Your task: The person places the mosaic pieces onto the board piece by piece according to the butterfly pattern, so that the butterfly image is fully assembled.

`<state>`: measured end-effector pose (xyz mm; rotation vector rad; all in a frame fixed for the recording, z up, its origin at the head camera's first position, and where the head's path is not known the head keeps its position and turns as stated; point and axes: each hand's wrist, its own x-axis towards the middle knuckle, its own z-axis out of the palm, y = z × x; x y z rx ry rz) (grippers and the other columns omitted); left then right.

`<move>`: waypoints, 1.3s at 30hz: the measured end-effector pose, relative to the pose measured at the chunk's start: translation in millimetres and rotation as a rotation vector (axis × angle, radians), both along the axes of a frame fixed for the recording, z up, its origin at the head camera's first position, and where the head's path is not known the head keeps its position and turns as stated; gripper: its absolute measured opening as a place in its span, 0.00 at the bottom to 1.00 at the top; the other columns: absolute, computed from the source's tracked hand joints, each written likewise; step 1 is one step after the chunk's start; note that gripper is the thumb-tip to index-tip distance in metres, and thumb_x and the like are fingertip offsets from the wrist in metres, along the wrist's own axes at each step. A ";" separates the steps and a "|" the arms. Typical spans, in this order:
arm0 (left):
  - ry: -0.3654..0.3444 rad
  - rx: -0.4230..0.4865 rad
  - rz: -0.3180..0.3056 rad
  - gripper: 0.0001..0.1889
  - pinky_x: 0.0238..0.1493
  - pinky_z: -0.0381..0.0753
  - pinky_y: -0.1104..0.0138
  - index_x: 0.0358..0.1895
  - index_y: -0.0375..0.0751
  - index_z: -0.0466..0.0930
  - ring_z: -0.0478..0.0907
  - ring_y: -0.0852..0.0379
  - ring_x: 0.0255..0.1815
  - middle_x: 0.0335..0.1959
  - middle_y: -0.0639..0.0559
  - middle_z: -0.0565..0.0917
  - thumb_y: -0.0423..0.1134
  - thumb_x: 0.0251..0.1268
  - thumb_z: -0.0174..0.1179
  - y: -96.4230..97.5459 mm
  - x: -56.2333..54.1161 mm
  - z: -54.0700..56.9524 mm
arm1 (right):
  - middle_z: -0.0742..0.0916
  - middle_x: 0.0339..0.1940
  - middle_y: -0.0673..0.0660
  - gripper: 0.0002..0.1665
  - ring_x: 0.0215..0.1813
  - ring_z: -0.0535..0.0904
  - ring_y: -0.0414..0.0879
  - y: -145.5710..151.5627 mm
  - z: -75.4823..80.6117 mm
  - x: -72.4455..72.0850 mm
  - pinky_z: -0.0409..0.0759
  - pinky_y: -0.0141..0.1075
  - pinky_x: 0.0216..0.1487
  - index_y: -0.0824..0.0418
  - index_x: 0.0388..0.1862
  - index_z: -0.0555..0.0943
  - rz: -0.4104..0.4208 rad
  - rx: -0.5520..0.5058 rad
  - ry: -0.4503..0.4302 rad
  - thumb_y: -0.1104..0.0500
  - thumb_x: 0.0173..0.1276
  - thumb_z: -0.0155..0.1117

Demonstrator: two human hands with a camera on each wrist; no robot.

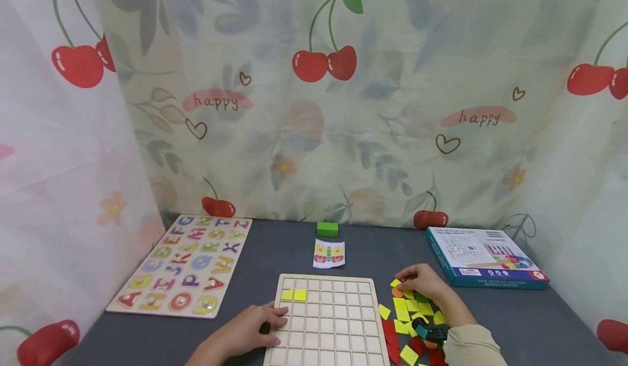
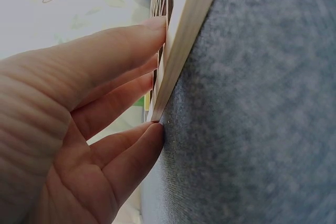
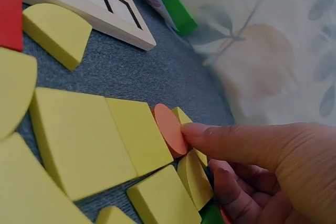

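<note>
My left hand (image 1: 252,328) rests at the left edge of a wooden grid board (image 1: 327,328). In the left wrist view, its thumb (image 2: 152,30) touches the board's top and other fingertips meet its side and corner. Two yellow squares (image 1: 293,295) sit side by side in the upper-left cells. At the right, my right hand (image 1: 424,281) reaches over loose coloured pieces and pinches a small yellow block (image 1: 394,283) at their far end. An orange disc (image 3: 170,128) lies right by the thumb in the right wrist view; the curled fingers are partly hidden behind pieces.
Red pieces (image 1: 391,341) lie along the board's right side. Behind the board are a butterfly pattern card (image 1: 329,253) and a green block (image 1: 327,229). An alphabet puzzle (image 1: 181,268) lies at left, a flat box (image 1: 485,257) at right. A printed curtain hangs behind.
</note>
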<state>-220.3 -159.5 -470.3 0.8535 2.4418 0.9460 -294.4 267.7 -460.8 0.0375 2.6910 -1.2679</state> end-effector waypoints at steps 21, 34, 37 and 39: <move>-0.030 -0.005 0.054 0.23 0.64 0.60 0.40 0.55 0.41 0.79 0.58 0.35 0.70 0.64 0.48 0.73 0.44 0.55 0.65 6.9 14.3 15.4 | 0.83 0.27 0.55 0.15 0.24 0.78 0.43 -29.6 6.7 7.9 0.80 0.33 0.25 0.70 0.39 0.80 0.225 -0.185 0.101 0.57 0.64 0.63; 0.023 -0.027 0.058 0.23 0.63 0.62 0.41 0.55 0.41 0.79 0.60 0.36 0.70 0.63 0.48 0.74 0.44 0.55 0.65 8.2 15.2 17.3 | 0.83 0.29 0.56 0.13 0.28 0.78 0.42 -84.6 8.1 4.8 0.81 0.34 0.32 0.73 0.40 0.78 0.362 -0.308 0.037 0.62 0.62 0.64; 0.028 -0.034 0.059 0.23 0.63 0.61 0.41 0.55 0.41 0.79 0.60 0.37 0.69 0.63 0.49 0.74 0.44 0.55 0.65 7.9 15.7 18.3 | 0.83 0.28 0.54 0.13 0.28 0.78 0.42 -99.1 8.6 3.6 0.81 0.34 0.32 0.72 0.39 0.78 0.388 -0.337 0.025 0.63 0.61 0.64; 0.034 -0.035 0.056 0.24 0.63 0.61 0.40 0.55 0.41 0.79 0.60 0.37 0.69 0.63 0.48 0.74 0.44 0.55 0.65 8.1 15.6 18.1 | 0.84 0.29 0.55 0.12 0.28 0.78 0.41 -108.1 8.2 2.6 0.81 0.33 0.33 0.72 0.38 0.79 0.415 -0.328 0.027 0.63 0.61 0.64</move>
